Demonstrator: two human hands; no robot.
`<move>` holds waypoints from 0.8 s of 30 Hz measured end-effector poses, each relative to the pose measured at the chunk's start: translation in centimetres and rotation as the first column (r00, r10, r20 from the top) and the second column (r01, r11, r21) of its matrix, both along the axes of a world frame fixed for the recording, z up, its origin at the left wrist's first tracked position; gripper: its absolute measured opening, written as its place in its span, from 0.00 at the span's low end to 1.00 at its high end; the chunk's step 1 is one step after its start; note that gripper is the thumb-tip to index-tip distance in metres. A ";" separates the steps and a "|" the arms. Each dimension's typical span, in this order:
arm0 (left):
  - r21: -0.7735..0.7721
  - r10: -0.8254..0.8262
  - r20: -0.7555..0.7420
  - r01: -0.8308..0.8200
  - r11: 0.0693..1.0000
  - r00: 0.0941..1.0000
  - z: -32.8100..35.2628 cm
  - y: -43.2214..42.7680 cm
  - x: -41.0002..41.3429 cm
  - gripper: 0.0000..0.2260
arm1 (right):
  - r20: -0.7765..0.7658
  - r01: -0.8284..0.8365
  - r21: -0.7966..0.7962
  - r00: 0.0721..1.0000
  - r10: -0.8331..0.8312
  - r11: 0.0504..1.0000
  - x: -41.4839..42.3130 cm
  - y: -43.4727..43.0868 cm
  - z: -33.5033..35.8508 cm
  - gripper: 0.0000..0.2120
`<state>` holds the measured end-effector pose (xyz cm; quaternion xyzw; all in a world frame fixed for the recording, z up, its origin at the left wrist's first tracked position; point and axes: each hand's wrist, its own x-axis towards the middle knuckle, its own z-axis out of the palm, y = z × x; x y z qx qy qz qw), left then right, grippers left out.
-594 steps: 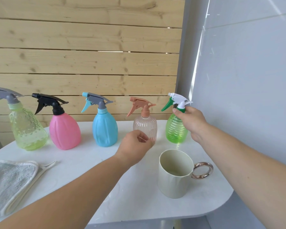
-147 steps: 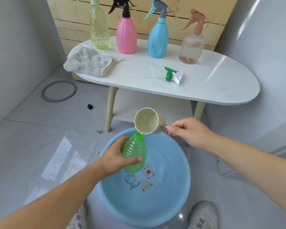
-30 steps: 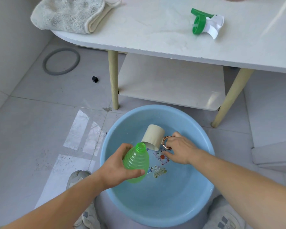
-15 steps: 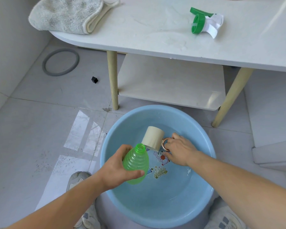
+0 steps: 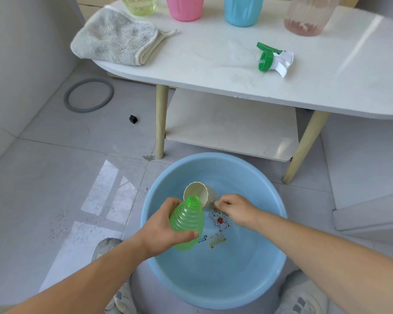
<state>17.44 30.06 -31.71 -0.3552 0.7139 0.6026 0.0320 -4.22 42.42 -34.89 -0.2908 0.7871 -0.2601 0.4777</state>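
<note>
Left hand [image 5: 161, 230] first: fingers [image 5: 173, 201] and thumb are wrapped round the belly of the green spray bottle [image 5: 186, 225], clamped on it, cap off. The bottle's long axis runs from lower centre of the frame up and a touch right, with the open neck at the top end.

Right hand [image 5: 236, 209] sits just right of that neck. Its fingers [image 5: 222, 203] are curled in and pinching the handle of the cream mug [image 5: 200, 196], though the handle itself is mostly hidden behind them.

The bit that matters, I reckon: the mug is tipped on its side with its mouth facing left and toward the camera, and its rim sits right behind the bottle neck, overlapping it in the view. So the pour needs the mug lip lined up over that narrow opening. Looks like the right hand does the tipping while the left just holds steady. Can't tell if there's water in the mug.

Both are held over a light blue basin [image 5: 216, 156] on the tiled floor, centre bottom of the frame, with cartoon prints on its bottom and what looks like shallow water.

Further out, the white tabletop [image 5: 213, 71] fills the upper frame. The green and white spray head [image 5: 273, 58] lies on it upper right and a grey cloth [image 5: 116, 35] upper left. Only the bottoms of four more bottles show along the top edge. A grey ring [image 5: 88, 95] lies on the floor at left.
</note>
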 end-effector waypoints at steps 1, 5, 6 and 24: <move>-0.001 -0.001 -0.006 0.001 1.000 1.000 0.2 0.0 -0.1 0.35 | 0.030 0.032 -0.011 0.999 -0.032 0.999 -0.1 0.0 0.5 0.17; -0.007 0.008 -0.035 -0.008 1.000 0.999 1.6 0.1 -0.3 0.33 | 0.122 0.143 -0.093 0.984 -0.131 0.985 -0.8 0.1 4.3 0.15; -0.006 0.012 -0.043 -0.012 1.000 0.999 1.9 0.1 -0.4 0.32 | 0.126 0.155 -0.122 0.982 -0.140 0.980 -1.1 0.2 5.5 0.15; -0.022 0.035 -0.304 -0.044 0.999 0.952 9.0 0.5 -3.9 0.32 | -0.274 0.017 -0.471 0.948 -0.165 0.882 -0.7 4.9 24.0 0.15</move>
